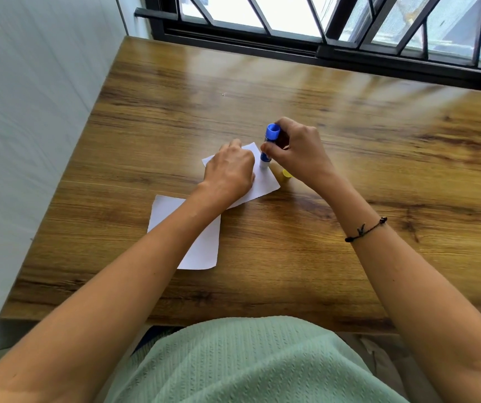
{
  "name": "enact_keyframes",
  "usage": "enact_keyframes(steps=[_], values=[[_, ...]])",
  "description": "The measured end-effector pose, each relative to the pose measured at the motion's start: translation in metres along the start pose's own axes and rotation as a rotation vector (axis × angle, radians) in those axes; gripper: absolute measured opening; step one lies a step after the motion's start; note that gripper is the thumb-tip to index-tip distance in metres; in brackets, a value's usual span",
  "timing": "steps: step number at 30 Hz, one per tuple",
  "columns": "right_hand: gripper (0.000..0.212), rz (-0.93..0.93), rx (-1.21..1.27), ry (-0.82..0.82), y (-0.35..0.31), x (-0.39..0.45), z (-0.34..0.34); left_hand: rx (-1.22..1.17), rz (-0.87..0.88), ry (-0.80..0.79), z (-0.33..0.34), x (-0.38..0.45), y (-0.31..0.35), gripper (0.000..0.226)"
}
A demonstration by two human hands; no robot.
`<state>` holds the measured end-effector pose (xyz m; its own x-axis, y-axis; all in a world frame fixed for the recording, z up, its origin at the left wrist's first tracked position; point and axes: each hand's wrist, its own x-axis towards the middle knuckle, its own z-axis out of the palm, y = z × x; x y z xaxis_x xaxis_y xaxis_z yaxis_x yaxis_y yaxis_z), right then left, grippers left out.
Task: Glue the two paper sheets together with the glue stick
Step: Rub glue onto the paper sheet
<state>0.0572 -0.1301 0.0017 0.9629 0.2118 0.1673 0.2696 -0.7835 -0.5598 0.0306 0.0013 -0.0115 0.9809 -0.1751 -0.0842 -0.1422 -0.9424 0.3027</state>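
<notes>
- Right hand (294, 149), fingers curled, grip pinching the glue stick (269, 146) upright, its lower tip on the far paper sheet (265, 181).
- Left hand (229, 173) just beside it, knuckles up, pressing that sheet onto the counter (349, 257); whether its grip is spread is hidden.
- Yellow cap (286, 176) under the right wrist.
- Second sheet (198, 245) under the left forearm.

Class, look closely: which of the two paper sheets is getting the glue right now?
The farther sheet, pressed under the left hand, with the glue stick held on it by the right hand. The nearer sheet lies untouched.
</notes>
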Motion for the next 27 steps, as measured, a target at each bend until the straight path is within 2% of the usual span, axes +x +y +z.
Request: enact_keyframes(steps=[21,27], values=[[0.022,0.023,0.071,0.028,-0.002,-0.027,-0.014,0.049,-0.034,-0.002,-0.007,0.019,-0.011,0.038],[0.019,0.038,0.145,0.085,-0.007,-0.021,-0.019,0.216,-0.017,0.077,-0.007,0.017,-0.007,0.037]])
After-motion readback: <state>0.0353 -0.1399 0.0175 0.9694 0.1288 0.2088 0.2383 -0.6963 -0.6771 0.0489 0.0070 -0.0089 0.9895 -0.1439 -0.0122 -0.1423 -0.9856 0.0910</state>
